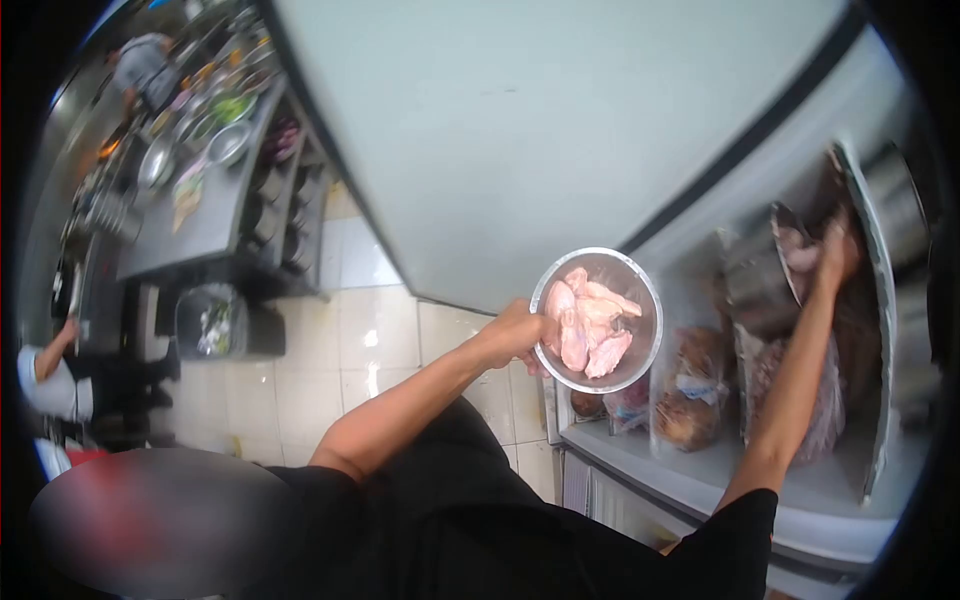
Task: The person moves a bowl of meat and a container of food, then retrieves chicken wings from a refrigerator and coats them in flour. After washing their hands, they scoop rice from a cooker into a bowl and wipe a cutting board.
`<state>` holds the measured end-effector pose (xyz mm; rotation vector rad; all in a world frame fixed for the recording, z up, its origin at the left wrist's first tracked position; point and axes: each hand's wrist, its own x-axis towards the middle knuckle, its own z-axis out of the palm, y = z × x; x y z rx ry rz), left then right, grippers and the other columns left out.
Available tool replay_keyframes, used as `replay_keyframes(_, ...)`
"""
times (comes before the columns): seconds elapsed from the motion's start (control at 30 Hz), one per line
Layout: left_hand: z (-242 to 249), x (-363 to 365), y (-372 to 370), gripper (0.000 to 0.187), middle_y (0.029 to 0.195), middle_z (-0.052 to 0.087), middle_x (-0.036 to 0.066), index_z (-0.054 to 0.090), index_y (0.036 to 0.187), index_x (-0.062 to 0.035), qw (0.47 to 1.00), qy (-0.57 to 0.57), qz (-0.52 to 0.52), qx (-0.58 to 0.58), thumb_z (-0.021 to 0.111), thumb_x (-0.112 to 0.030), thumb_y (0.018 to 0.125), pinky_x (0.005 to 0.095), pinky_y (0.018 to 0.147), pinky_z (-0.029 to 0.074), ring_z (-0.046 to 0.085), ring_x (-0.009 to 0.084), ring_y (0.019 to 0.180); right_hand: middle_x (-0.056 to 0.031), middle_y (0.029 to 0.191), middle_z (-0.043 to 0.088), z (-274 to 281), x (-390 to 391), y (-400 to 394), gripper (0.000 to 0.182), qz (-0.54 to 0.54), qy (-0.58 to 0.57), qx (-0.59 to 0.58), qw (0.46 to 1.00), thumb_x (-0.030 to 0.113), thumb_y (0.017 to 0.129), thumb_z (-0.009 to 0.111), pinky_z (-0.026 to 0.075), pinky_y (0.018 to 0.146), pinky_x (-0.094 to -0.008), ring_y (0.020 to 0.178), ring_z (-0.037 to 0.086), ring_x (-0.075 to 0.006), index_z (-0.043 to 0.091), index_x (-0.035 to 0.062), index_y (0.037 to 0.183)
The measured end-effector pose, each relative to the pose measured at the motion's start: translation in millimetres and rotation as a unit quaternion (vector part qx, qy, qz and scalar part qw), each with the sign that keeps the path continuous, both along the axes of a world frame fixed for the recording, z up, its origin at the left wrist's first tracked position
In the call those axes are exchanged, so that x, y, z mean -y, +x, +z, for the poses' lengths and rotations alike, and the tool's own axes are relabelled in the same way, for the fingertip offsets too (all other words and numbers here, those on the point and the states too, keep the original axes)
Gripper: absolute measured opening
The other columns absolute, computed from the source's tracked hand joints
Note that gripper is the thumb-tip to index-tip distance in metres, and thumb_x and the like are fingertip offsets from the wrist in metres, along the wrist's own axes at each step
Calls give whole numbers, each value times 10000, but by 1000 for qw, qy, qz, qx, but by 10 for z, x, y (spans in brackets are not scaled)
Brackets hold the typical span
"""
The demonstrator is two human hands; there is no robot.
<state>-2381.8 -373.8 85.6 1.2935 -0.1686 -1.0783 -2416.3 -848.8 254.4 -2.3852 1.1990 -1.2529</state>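
A round metal bowl [652,345] with several pieces of raw, pale pink meat [592,322] is gripped at its left rim by my left hand [518,335]. My right hand [838,250] reaches inside an open refrigerator [640,470], beside a tilted metal container [757,280] that holds more pale meat [797,250]. The fingers of my right hand are blurred, and what they touch is hard to make out. Below that container sit bags of frozen-looking food [822,400].
The open refrigerator door [560,110] stands ahead. Wrapped food [690,410] lies on the shelf. Left are a steel counter [200,225] with bowls, a bin [215,320] on the tiled floor, and two people [145,65] [60,385]. A blurred round shape fills the lower left.
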Motion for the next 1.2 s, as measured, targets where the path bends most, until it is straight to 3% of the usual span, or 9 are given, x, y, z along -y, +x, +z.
replay_keyframes(0.1, -303, -397, -41, 231, 619, 554, 182, 532, 787, 132, 999, 15, 47, 6, 487, -49, 652, 321, 364, 452, 564, 246, 456, -150, 1041, 609, 81, 349, -116, 618, -14, 83, -244, 966, 606, 824, 361, 394, 869, -342, 1009, 557, -289, 614, 97, 1067)
replay_keyframes(0.33, -719, -1665, -37, 263, 675, 585, 160, 570, 825, 104, 980, 66, 187, 10, 527, -96, 659, 303, 398, 465, 581, 222, 518, -51, 751, 606, -487, -2089, -270, 417, 193, -74, 110, 972, 424, 839, 547, 445, 648, -262, 679, 562, -147, 616, 13, 855)
replay_keyframes(0.4, -942, -2140, -23, 249, 666, 583, 153, 574, 811, 96, 961, 86, 264, 11, 528, -89, 651, 302, 401, 459, 579, 220, 515, 53, 584, 458, -903, -3241, -54, 231, 286, 318, 224, 876, 211, 883, 530, 264, 445, -148, 512, 378, -7, 539, 143, 663)
replay_keyframes(0.63, -1144, -3757, 87, 209, 671, 587, 115, 572, 822, 91, 834, 105, 541, 32, 489, -40, 681, 287, 427, 438, 566, 170, 522, 43, 486, 381, -2392, -6207, 1799, 398, 476, 730, -57, 488, 376, 886, 492, 179, 370, -223, 392, 295, -55, 486, 106, 593)
replay_keyframes(0.8, -1281, -4564, 154, 325, 837, 595, 109, 561, 935, 97, 750, 148, 642, 60, 532, -67, 656, 281, 642, 452, 557, 164, 708, -14, 533, 518, -3179, -7443, 4205, 340, 456, 558, -117, 683, 368, 820, 548, 364, 422, -231, 471, 480, -94, 583, 66, 668)
replay_keyframes(0.9, -1524, -4894, -3, 372, 866, 582, 116, 542, 937, 99, 675, 203, 709, 9, 553, -103, 625, 296, 677, 445, 544, 187, 745, -108, 734, 659, -4039, -7110, 5532, 409, 468, 164, -232, 837, 408, 811, 531, 480, 663, -351, 629, 601, -220, 675, 28, 767)
replay_keyframes(0.97, -1560, -5108, -30, 468, 913, 558, 119, 475, 1022, 96, 705, 180, 685, -22, 550, -97, 603, 301, 695, 442, 532, 206, 778, -134, 684, 640, -3881, -6530, 5809, 437, 545, 116, -205, 805, 446, 789, 544, 463, 654, -372, 640, 605, -263, 673, 31, 742)
replay_keyframes(1.13, -1542, -5314, 215, 321, 738, 567, 96, 520, 869, 68, 625, 204, 752, -48, 521, 19, 552, 298, 568, 466, 556, 202, 617, -93, 541, 550, -3815, -5240, 5872, 463, 333, 166, -256, 892, 414, 740, 615, 440, 528, -346, 521, 545, -209, 631, -48, 721)
replay_keyframes(1.2, -1559, -5448, 410, 350, 734, 573, 90, 534, 876, 72, 724, 122, 677, -46, 518, 24, 529, 299, 581, 469, 563, 205, 619, -34, 492, 490, -3496, -5105, 5568, 418, 246, 409, -176, 861, 398, 737, 632, 382, 403, -312, 410, 472, -164, 575, 11, 588)
